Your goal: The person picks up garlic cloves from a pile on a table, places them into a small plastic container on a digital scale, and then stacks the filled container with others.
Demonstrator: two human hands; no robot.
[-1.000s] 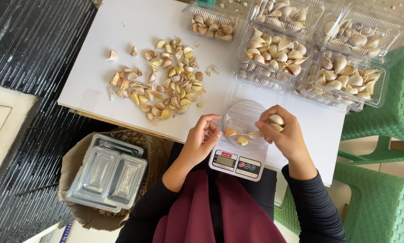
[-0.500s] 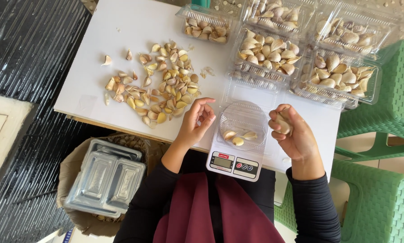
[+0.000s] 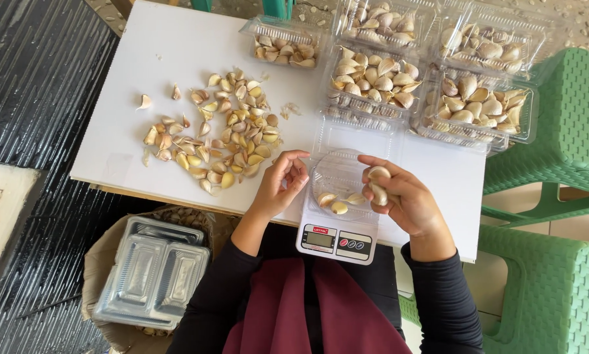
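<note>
A small white kitchen scale [image 3: 337, 241] sits at the table's near edge with an open clear plastic clamshell box [image 3: 339, 176] on it. Three garlic cloves [image 3: 339, 200] lie in the box. My right hand [image 3: 403, 196] hovers at the box's right side, closed on several garlic cloves [image 3: 377, 185]. At the box's left side my left hand [image 3: 283, 183] is cupped with bent fingers, its palm empty as far as I can see. A loose heap of garlic cloves [image 3: 225, 141] lies on the white table [image 3: 176, 52] left of my left hand.
Several clear boxes filled with garlic [image 3: 376, 75] stand at the table's far right. A stack of empty clear boxes [image 3: 151, 275] rests in a sack on the floor at the lower left. Green plastic stools [image 3: 557, 164] stand to the right.
Both hands have lifted off the box and drawn slightly apart. My right hand rose from the box rim with cloves still in its fingers.
</note>
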